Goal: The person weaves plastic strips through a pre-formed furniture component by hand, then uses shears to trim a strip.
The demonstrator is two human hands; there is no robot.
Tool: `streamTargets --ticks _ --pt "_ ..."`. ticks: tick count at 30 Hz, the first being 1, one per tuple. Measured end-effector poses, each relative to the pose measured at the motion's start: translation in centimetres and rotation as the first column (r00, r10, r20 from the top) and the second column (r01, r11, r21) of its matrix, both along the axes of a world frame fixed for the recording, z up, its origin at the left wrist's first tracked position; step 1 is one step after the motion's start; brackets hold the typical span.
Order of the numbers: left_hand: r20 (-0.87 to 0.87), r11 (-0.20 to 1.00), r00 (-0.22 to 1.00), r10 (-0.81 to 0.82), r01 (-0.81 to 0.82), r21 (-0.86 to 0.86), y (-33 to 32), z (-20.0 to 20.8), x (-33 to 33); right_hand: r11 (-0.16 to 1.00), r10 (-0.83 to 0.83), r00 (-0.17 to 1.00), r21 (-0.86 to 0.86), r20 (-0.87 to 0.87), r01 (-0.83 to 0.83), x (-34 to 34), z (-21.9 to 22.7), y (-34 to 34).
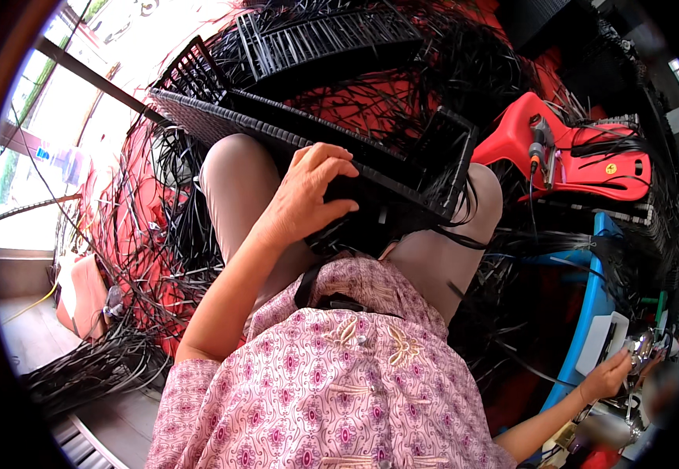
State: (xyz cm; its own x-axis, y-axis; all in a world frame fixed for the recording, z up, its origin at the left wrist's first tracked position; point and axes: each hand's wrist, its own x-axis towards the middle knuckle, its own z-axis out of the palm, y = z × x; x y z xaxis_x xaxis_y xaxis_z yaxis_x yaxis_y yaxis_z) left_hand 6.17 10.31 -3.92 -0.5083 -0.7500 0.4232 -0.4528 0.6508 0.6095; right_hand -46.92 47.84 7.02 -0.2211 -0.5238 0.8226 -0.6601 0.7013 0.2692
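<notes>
Across my knees rests a black woven wicker piece (253, 117), box-like, with a braided rim and an open frame end at the right. My left hand (304, 191) is over its near edge, fingers bent and the thumb held apart, with nothing seen between them. Whether the fingertips touch the rim I cannot tell. Far to the right, my right hand (607, 377) reaches out to a cluttered spot beside a blue edge. Its fingers are closed at a shiny metal object (641, 344), whose kind is too small and bent by the lens to make out.
A red plastic chair (527, 129) at the right carries a power screwdriver (540, 144) and black strips. Another black slatted woven piece (331, 43) lies beyond my knees. Loose black strips (112, 367) cover much of the red floor covering. A blue-edged table (585, 320) stands right.
</notes>
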Motion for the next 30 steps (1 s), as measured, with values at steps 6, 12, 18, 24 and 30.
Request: streamTargets --ticks 6,12,18,24,30 --pt "-0.195 0.982 0.977 -0.088 0.118 0.146 2.9 3.8 -0.8 0.993 -0.112 0.841 0.03 0.529 0.114 -4.6 -9.8 5.0" --pt "-0.303 0.82 0.768 -0.565 0.48 -0.312 5.3 14.3 -5.7 0.879 -0.362 0.455 0.46 0.813 -0.123 3.6 -18.7 -5.4" --pt "-0.455 0.907 0.785 -0.421 0.351 -0.232 5.5 16.1 -7.3 0.825 -0.306 0.403 0.451 0.863 -0.34 8.1 -21.2 -10.1" --pt "-0.656 0.749 0.393 0.645 -0.152 0.645 5.3 18.8 -5.6 0.898 -0.076 0.407 0.24 0.91 -0.369 12.7 -15.5 -16.0" --pt "-0.286 0.999 0.958 -0.021 0.008 -0.047 2.5 9.9 -0.2 0.81 0.476 0.273 -0.295 0.836 -0.507 20.3 -8.9 -20.6"
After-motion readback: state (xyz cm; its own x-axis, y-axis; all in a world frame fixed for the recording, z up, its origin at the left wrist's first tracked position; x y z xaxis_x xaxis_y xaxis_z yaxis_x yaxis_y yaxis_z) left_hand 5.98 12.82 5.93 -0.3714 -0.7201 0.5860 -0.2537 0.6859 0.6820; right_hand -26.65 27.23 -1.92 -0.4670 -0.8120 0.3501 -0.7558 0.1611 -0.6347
